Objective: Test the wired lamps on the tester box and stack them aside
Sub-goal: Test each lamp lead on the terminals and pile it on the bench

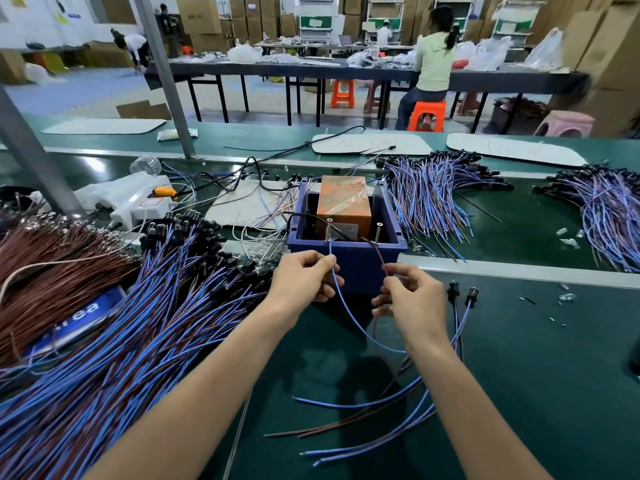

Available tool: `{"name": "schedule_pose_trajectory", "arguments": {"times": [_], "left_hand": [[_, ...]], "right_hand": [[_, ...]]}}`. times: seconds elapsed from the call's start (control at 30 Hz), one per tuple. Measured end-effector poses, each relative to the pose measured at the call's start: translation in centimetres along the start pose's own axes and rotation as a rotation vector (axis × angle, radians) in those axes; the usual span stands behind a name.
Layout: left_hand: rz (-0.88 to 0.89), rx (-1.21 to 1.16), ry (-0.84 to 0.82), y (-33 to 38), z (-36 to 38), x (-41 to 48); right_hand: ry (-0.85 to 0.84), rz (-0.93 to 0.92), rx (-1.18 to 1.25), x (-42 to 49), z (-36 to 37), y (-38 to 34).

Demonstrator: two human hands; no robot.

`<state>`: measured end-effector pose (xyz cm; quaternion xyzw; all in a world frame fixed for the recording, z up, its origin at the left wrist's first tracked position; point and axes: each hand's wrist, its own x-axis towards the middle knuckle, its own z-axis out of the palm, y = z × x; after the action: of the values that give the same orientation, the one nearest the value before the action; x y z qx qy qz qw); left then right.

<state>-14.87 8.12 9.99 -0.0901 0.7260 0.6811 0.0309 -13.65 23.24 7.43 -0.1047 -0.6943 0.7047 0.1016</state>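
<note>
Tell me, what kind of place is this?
Probably a factory assembly line: heaps of wired lamps lie on a long green workbench, a tester box sits in front, and cardboard cartons are stacked at the back.

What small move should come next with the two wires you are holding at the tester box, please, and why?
Probably press both tips firmly onto the springs: the left hand pinches the blue wire at the left spring, the right hand the brown wire at the right spring, and no lit lamp shows.
</note>
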Motion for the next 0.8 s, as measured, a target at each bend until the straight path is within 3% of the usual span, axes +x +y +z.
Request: {"name": "schedule_pose_trajectory", "arguments": {"times": [0.27,0.8], "left_hand": [[-0.004,-0.003,0.003,-0.1,-0.2,0.1],[-0.031,-0.099,0.001,-0.9,-0.7,-0.2]], "right_hand": [[0.087,-0.059,0.041,-0.6,0.0,0.4],[0.009,-0.036,0.013,-0.3,0.7,1.1]]}}
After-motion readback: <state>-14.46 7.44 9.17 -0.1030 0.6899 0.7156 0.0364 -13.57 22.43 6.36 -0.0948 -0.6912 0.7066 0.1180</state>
